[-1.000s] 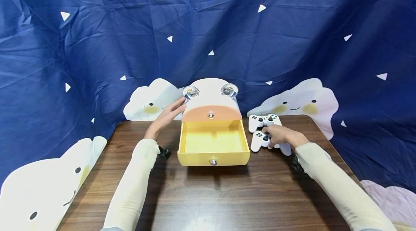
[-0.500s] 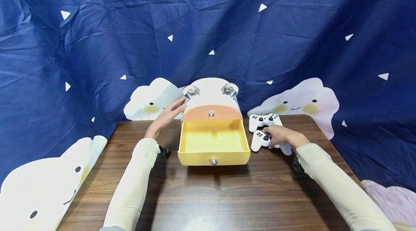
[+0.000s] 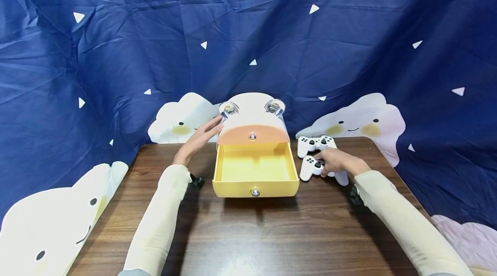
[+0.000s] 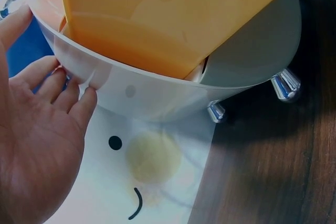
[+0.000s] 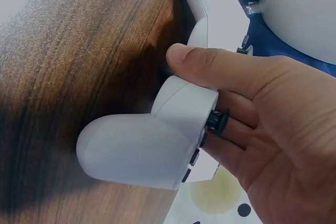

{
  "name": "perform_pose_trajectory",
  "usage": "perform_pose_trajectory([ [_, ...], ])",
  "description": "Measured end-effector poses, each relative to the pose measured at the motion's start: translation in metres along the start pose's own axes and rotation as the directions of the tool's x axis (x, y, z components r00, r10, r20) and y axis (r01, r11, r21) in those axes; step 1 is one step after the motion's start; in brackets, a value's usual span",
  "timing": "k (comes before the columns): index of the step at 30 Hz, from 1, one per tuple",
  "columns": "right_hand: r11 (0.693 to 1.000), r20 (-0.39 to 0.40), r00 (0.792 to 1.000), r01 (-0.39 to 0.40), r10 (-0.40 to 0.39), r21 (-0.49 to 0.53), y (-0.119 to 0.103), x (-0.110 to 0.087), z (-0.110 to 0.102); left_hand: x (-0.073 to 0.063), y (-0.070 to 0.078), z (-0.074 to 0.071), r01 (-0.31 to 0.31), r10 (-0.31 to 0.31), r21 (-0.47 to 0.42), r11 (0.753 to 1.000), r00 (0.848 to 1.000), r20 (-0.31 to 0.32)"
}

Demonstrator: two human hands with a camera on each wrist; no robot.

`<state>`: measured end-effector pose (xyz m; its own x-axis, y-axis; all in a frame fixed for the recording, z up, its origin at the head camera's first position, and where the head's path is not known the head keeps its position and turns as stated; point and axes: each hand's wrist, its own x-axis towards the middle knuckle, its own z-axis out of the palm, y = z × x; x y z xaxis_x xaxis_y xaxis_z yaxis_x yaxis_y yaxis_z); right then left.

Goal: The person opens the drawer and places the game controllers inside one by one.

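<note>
A white desktop drawer cabinet (image 3: 252, 110) stands at the back centre of the table. Its lower yellow drawer (image 3: 233, 189) is pulled out and holds nothing; the orange upper drawer (image 3: 234, 136) is closed. My left hand (image 3: 198, 140) rests its fingertips on the cabinet's left side, as the left wrist view also shows at the white wall (image 4: 157, 100). To the right of the drawer, my right hand (image 3: 338, 161) grips the nearer white game controller (image 3: 306, 170) across its middle, thumb on the near edge and fingers behind. A second white controller (image 3: 303, 150) lies just behind it.
The brown wooden table (image 3: 248, 237) extends forward from the cabinet. A blue curtain (image 3: 248, 21) with cloud prints hangs right behind the table's back edge. Small silver feet (image 4: 286, 85) hold the cabinet above the tabletop.
</note>
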<state>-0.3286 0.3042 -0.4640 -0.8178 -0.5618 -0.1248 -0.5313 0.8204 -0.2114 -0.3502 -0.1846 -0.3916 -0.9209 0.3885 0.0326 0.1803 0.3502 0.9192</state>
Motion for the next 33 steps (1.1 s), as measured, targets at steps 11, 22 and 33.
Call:
perform_pose_trajectory([
  [11, 1.000, 0.013, 1.000, -0.009, 0.009, -0.007, 0.001, -0.001, -0.005, -0.002, 0.003, -0.001, -0.021, 0.021, 0.017, 1.000, 1.000, 0.006],
  [22, 0.998, 0.020, 0.998, -0.064, 0.065, -0.028, -0.006, -0.007, -0.028, 0.011, -0.018, -0.003, -0.024, 0.024, 0.027, 0.999, 1.000, -0.005],
  [33, 0.998, 0.004, 0.999, -0.045, 0.045, -0.039, -0.016, -0.016, -0.054, 0.014, -0.028, -0.003, -0.065, 0.065, 0.025, 0.998, 0.998, -0.020],
])
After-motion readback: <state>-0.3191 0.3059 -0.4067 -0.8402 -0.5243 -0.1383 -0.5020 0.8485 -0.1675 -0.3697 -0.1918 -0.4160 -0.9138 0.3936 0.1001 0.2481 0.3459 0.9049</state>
